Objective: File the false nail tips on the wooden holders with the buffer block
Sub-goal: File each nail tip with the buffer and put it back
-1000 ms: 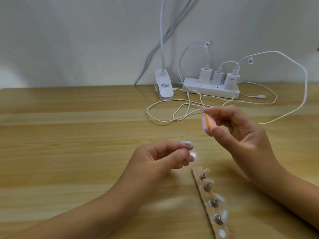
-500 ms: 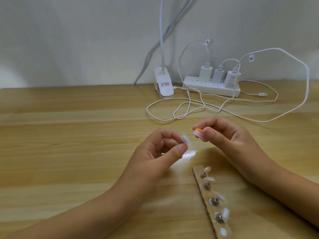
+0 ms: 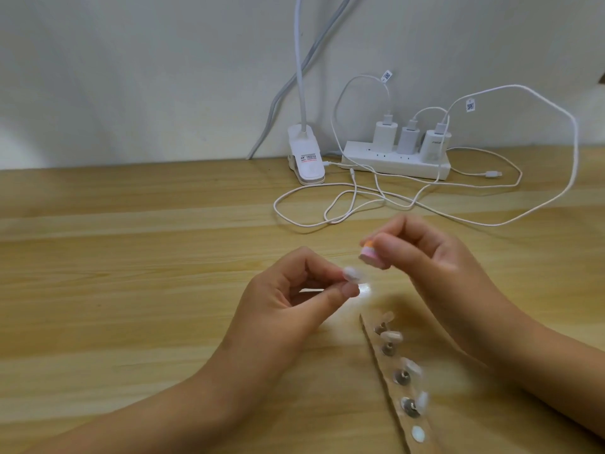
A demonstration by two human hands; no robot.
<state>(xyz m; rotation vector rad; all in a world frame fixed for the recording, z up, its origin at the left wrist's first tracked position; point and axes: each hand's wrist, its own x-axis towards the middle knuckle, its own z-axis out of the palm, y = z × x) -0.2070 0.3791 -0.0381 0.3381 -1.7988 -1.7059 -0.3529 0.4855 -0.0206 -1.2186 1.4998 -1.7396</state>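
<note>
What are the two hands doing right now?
Left hand: pinching a nail tip.
Right hand: pinching the buffer block.

A wooden table (image 3: 131, 257) meets a plain light wall (image 3: 131, 77) at the rear. A white power strip (image 3: 393, 163) lies on the table near the wall, with three white chargers (image 3: 407, 139) plugged in side by side. White cables (image 3: 360, 204) run from the chargers and loop across the table surface; two carry small printed tags (image 3: 470, 104). Just left of the strip sits a white clip lamp base (image 3: 306, 158), its neck (image 3: 300, 60) rising out of view. A grey cable (image 3: 281, 93) runs up the wall beside the neck.
</note>
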